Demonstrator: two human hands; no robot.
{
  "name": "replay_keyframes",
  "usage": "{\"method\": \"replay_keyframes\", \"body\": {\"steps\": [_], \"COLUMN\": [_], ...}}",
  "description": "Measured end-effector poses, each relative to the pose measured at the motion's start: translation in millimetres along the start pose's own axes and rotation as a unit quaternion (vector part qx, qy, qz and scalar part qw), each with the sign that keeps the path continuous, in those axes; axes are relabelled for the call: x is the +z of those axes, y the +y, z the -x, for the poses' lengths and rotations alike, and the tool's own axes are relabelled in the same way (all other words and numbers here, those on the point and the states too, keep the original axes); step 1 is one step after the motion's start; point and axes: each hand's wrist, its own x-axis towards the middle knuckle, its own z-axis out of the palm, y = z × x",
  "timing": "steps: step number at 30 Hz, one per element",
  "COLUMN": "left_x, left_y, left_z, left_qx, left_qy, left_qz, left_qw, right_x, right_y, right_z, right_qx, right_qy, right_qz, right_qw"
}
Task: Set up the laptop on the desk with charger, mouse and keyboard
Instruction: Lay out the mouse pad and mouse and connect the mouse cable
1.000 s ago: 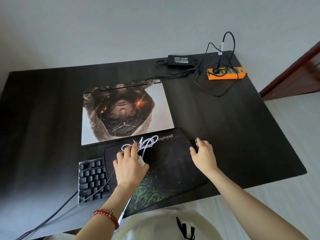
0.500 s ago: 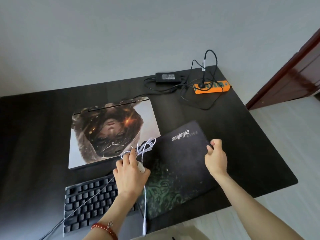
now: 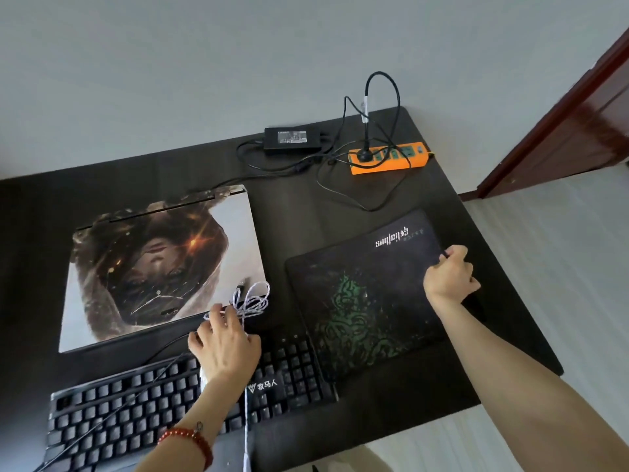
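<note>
I have one view only, a wide-angle camera on the wearer's head, so nothing is shared with a second camera. It looks forward and steeply down from above the near edge of the table point(image 3: 476, 233), close enough that both forearms enter from the bottom of the frame. The far table edge and wall fill the top, with floor along the right. Straight lines bow towards the edges.

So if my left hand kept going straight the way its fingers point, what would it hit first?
Probably the closed laptop: the left hand points up-desk, over the white cable, toward its near edge. Height above it is unclear.
</note>
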Motion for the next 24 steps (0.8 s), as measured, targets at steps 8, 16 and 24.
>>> {"method": "replay_keyframes", "body": {"steps": [8,16,24], "left_x": [2,7,19], "left_y": [37,104,144], "left_z": [8,-4,-17], "left_qx": [0.035,0.094,0.053], "left_qy": [0.062,-0.089,-0.042], "left_qz": [0.004,0.078,0.312], "left_qw": [0.997,0.988,0.948], "right_x": [20,19,8], "right_y": [19,31,44], "right_z": [-5,-14,-55], "right_qx": [0.008,0.021,0.032], "right_qy": [-0.107,-0.085,-0.009], "right_qz": [0.090,0.090,0.010], "right_qw": [0.990,0.992,0.999]}}
